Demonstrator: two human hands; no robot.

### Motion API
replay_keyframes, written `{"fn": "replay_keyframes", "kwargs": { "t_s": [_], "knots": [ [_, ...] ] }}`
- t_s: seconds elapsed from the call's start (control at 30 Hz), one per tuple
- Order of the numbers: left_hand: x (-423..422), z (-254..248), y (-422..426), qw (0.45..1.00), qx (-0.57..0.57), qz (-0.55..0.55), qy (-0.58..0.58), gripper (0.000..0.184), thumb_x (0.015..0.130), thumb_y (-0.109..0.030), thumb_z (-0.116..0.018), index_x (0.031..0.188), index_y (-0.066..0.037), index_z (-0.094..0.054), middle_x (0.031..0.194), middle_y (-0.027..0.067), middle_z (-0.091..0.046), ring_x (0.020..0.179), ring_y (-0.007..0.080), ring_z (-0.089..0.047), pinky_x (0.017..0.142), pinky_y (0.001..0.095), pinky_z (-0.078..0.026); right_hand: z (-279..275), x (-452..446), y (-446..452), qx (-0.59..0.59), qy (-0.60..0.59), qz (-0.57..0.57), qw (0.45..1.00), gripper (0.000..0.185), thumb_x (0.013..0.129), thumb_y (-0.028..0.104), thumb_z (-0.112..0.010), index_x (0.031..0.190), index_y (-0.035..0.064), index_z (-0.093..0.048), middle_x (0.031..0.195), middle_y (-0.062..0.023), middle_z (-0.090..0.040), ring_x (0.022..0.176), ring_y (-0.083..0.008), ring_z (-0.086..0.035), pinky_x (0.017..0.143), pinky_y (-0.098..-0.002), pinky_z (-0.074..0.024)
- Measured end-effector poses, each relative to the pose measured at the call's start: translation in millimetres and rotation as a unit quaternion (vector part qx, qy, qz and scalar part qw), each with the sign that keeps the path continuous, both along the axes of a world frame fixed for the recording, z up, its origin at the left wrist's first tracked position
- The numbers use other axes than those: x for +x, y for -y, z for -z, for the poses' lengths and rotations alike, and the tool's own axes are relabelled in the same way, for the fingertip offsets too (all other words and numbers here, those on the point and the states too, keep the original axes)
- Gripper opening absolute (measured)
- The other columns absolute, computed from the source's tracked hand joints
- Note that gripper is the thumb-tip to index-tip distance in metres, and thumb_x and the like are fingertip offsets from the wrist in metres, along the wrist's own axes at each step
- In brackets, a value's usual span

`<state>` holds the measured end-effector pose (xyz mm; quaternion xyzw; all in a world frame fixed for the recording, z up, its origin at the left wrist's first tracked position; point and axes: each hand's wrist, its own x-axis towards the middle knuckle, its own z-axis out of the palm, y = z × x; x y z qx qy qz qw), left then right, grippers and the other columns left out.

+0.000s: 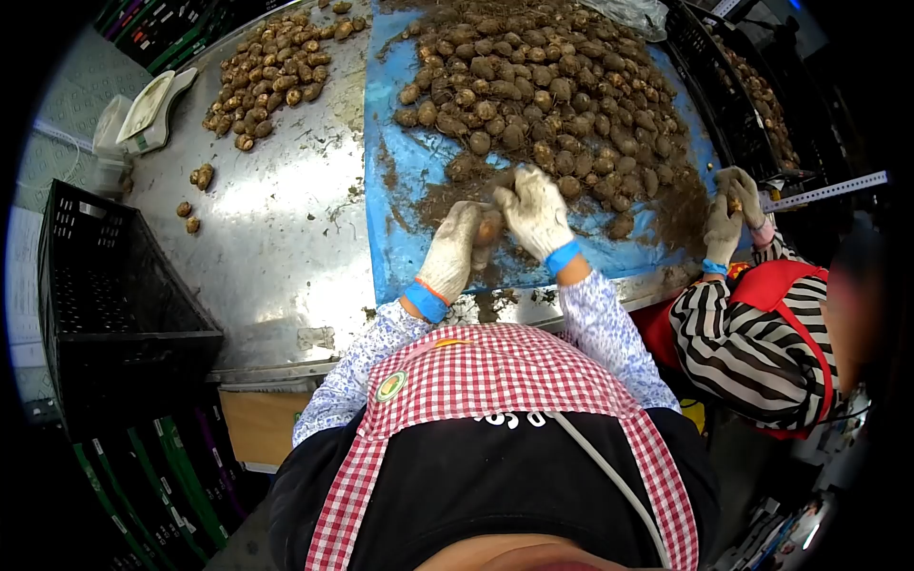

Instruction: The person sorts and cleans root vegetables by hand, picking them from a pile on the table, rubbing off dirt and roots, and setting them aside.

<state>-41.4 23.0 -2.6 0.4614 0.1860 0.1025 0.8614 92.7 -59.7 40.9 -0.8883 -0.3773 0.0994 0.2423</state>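
My left hand [454, 249], in a soiled white glove with a blue band, is closed around a brown tuber [488, 229] over the near part of the blue sheet [384, 228]. Close beside it on the right is my right hand [535, 211], gloved the same way, its fingers curled in at the tuber's upper side. Whether those fingers pinch anything is too small to make out. Just beyond both hands lies a large heap of brown, rooty tubers [562, 95], with loose root fibres and soil around its near edge.
Cleaner tubers [271, 71] are piled on the metal table [276, 219], a few lying apart. A scale [152, 112] and black crate [124, 314] stand left. At right, a co-worker's gloved hands [728, 214] are near another crate [743, 86].
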Motion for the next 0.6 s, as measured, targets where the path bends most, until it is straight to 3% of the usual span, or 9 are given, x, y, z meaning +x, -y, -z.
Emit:
{"fn": "replay_keyframes", "kwargs": {
  "t_s": [0.03, 0.1, 0.17, 0.23, 0.33, 0.37, 0.53, 0.57, 0.6],
  "knots": [
    [-2.0, -4.7, -2.7, 0.999, 0.023, 0.022, 0.002, 0.035, 0.104, -0.034, -0.038, 0.116, -0.005, -0.054, 0.092, 0.005, -0.058, 0.062, 0.0089, -0.049, 0.049, 0.0223, -0.038, 6.9, 13.6, -4.1, -0.111, 0.026, 0.039, 0.993, 0.022, 0.088, 0.022, -0.057, 0.083, 0.0014, -0.062, 0.085, -0.0154, -0.063, 0.073, -0.028, -0.062, 0.07, -0.0392, -0.0522],
    [0.1, -5.5, -9.0, 0.997, -0.073, 0.005, 0.016, 0.038, 0.104, -0.034, -0.038, 0.118, -0.003, -0.054, 0.092, 0.0074, -0.058, 0.063, 0.0116, -0.049, 0.052, 0.0247, -0.04, 17.2, 27.3, 11.7, 0.073, 0.139, -0.026, 0.987, 0.021, 0.089, 0.023, -0.057, 0.084, 0.0035, -0.062, 0.078, -0.0115, -0.062, 0.066, -0.0226, -0.059, 0.067, -0.0344, -0.0531],
    [-1.4, 0.1, -12.9, 0.984, -0.174, -0.015, 0.028, 0.041, 0.104, -0.034, -0.037, 0.119, 0.0, -0.054, 0.092, 0.0097, -0.057, 0.063, 0.0142, -0.05, 0.055, 0.0271, -0.042, 13.8, 21.0, 25.8, 0.094, -0.075, -0.007, 0.993, 0.016, 0.092, 0.02, -0.054, 0.087, 0.0057, -0.061, 0.078, -0.0083, -0.062, 0.068, -0.0195, -0.058, 0.067, -0.0297, -0.0532],
    [-1.1, 17.1, -20.0, 0.957, -0.279, 0.004, 0.075, 0.042, 0.104, -0.033, -0.037, 0.125, 0.0, -0.05, 0.097, 0.0099, -0.057, 0.067, 0.0178, -0.052, 0.062, 0.0304, -0.045, 46.3, 23.1, 35.7, 0.224, -0.332, 0.003, 0.916, 0.017, 0.093, 0.02, -0.052, 0.089, 0.006, -0.06, 0.081, -0.0087, -0.063, 0.072, -0.02, -0.059, 0.068, -0.0293, -0.0529],
    [1.6, 22.9, -12.3, 0.956, -0.284, -0.007, 0.074, 0.04, 0.104, -0.032, -0.038, 0.127, -0.001, -0.049, 0.1, 0.0097, -0.058, 0.071, 0.0175, -0.054, 0.064, 0.0292, -0.047, 53.7, -0.2, 30.4, 0.035, -0.178, -0.062, 0.981, 0.031, 0.093, 0.033, -0.054, 0.093, 0.0032, -0.06, 0.091, -0.013, -0.063, 0.082, -0.0261, -0.062, 0.075, -0.0359, -0.0524],
    [4.0, 18.4, -5.1, 0.971, -0.229, -0.016, 0.06, 0.038, 0.104, -0.031, -0.039, 0.126, -0.002, -0.05, 0.101, 0.0102, -0.059, 0.073, 0.0166, -0.055, 0.063, 0.0282, -0.048, -1.6, -17.5, 22.9, -0.151, -0.041, -0.101, 0.982, 0.035, 0.092, 0.037, -0.055, 0.094, 0.0017, -0.059, 0.092, -0.0155, -0.063, 0.084, -0.0287, -0.063, 0.077, -0.0383, -0.0517],
    [3.5, 6.3, -3.6, 0.99, -0.14, -0.012, -0.006, 0.037, 0.103, -0.033, -0.04, 0.118, -0.002, -0.053, 0.1, 0.0082, -0.06, 0.066, 0.0137, -0.054, 0.054, 0.0269, -0.044, -4.5, -18.1, 29.2, -0.016, -0.13, -0.142, 0.981, 0.04, 0.09, 0.037, -0.054, 0.093, -0.0017, -0.06, 0.091, -0.0219, -0.062, 0.088, -0.0337, -0.063, 0.076, -0.0423, -0.0497],
    [3.7, 15.3, -9.6, 0.977, -0.207, 0.026, 0.041, 0.039, 0.103, -0.035, -0.039, 0.117, -0.001, -0.053, 0.097, 0.0076, -0.059, 0.064, 0.0129, -0.051, 0.053, 0.0269, -0.042, 2.9, -16.6, 31.2, 0.035, -0.158, -0.133, 0.978, 0.039, 0.09, 0.036, -0.054, 0.092, -0.0019, -0.06, 0.089, -0.0219, -0.062, 0.087, -0.034, -0.062, 0.075, -0.0426, -0.0495],
    [4.6, 25.5, -16.5, 0.956, -0.273, 0.065, 0.087, 0.041, 0.103, -0.037, -0.039, 0.117, -0.001, -0.053, 0.094, 0.0071, -0.058, 0.061, 0.0121, -0.049, 0.051, 0.0269, -0.039, 16.8, -9.7, 32.1, 0.02, -0.065, -0.134, 0.989, 0.031, 0.09, 0.032, -0.053, 0.085, 0.0018, -0.059, 0.08, -0.0169, -0.059, 0.077, -0.0301, -0.06, 0.07, -0.0402, -0.0494]
  ]
}}
